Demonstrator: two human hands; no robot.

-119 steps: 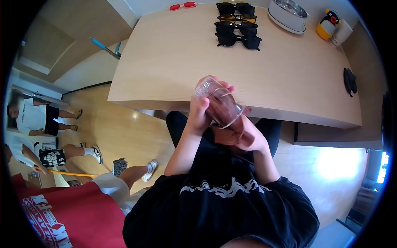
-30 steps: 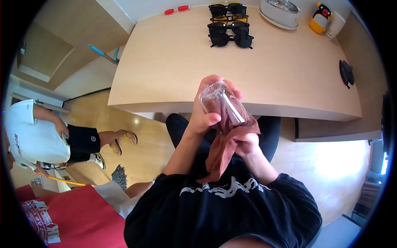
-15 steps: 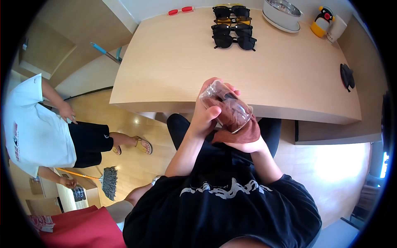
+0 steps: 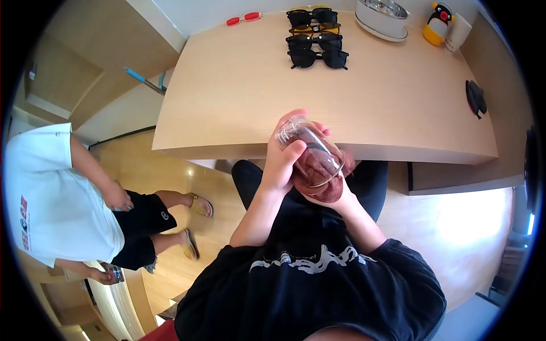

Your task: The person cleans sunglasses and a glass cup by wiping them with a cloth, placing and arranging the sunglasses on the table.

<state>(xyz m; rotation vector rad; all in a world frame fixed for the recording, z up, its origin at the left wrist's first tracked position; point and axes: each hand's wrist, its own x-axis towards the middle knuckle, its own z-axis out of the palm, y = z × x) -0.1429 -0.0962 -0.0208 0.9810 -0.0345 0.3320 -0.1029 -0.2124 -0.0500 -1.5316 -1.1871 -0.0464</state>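
Note:
In the head view, a clear drinking glass lies tilted above my lap, just off the table's front edge. My left hand is wrapped round its side, thumb across the front and fingertips showing behind. A reddish-brown cloth is bunched inside the glass and hangs out of its lower right mouth. My right hand is closed on the cloth at that mouth, its fingers mostly hidden by the folds.
On the wooden table lie several sunglasses in a column and red glasses. A white bowl, penguin figure, white cup and black folded item line the back and right. Another person stands left.
The cloth has shifted and bunched differently at the glass's mouth, with my right hand turned. The person at left has moved nearer; the mop and most of the red garment have left view.

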